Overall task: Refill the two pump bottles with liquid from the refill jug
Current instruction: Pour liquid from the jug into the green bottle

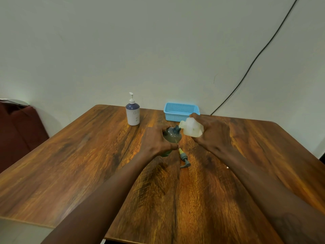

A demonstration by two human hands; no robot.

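My left hand [156,140] grips a grey translucent pump bottle [173,136] that stands on the wooden table [70,164] with its neck open. My right hand [213,133] holds the whitish refill jug [191,128] tipped to the left, its spout right at the bottle's neck. The bottle's grey pump head [184,159], with a yellowish tube, lies on the table just in front of the bottle. A second pump bottle [132,112], white with a dark blue top and white pump, stands upright at the back of the table.
A light blue perforated basket [181,111] sits at the table's back edge, behind the jug. A black cable [255,59] runs down the wall on the right. A dark red chair [19,131] stands left of the table.
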